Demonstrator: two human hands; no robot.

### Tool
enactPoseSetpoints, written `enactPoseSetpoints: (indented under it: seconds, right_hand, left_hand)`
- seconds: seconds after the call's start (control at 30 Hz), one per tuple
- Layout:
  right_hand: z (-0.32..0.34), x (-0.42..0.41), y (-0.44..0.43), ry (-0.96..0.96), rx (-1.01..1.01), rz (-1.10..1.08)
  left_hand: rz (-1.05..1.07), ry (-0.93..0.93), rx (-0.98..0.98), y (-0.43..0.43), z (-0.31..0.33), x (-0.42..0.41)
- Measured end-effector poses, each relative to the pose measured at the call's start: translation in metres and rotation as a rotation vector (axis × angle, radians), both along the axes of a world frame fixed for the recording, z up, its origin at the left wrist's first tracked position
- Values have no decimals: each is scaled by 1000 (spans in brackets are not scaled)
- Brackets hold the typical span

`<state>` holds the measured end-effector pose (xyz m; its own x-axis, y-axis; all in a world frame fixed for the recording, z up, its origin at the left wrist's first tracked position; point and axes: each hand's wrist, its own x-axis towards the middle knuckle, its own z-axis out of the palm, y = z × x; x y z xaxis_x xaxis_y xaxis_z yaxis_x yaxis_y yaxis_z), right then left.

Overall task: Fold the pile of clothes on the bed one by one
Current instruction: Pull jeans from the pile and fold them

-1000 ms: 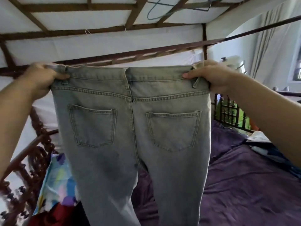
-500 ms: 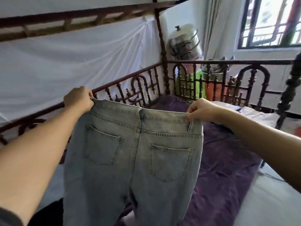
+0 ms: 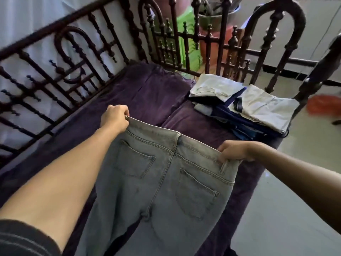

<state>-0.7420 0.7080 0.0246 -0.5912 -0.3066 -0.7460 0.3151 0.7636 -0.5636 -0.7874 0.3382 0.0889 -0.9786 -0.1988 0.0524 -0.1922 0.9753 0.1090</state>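
The grey-blue jeans hung over the bed, back pockets towards the camera and legs dropping out of view below. The left hand had its fingers curled tight round one end of the waist. The right hand gripped the other end beside a belt loop. Holding the two ends apart drew the waist taut and the garment flat, probably so it could be laid down or halved leg on leg. The jeans were over the bare middle of the bed, where there was room to fold. At the bed's far right corner lay a stack of folded clothes, pale pieces on dark blue, seemingly finished work set out of the way. A dark ornate railing ran along the bed's left side and far end.
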Motion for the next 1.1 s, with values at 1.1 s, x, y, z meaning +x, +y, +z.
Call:
enactPoseSetpoints:
  seconds: [1.1]
  right_hand:
    - [-184, -13, -219, 398, 344, 676]
  left_hand:
    - [734, -602, 328, -131, -248, 284]
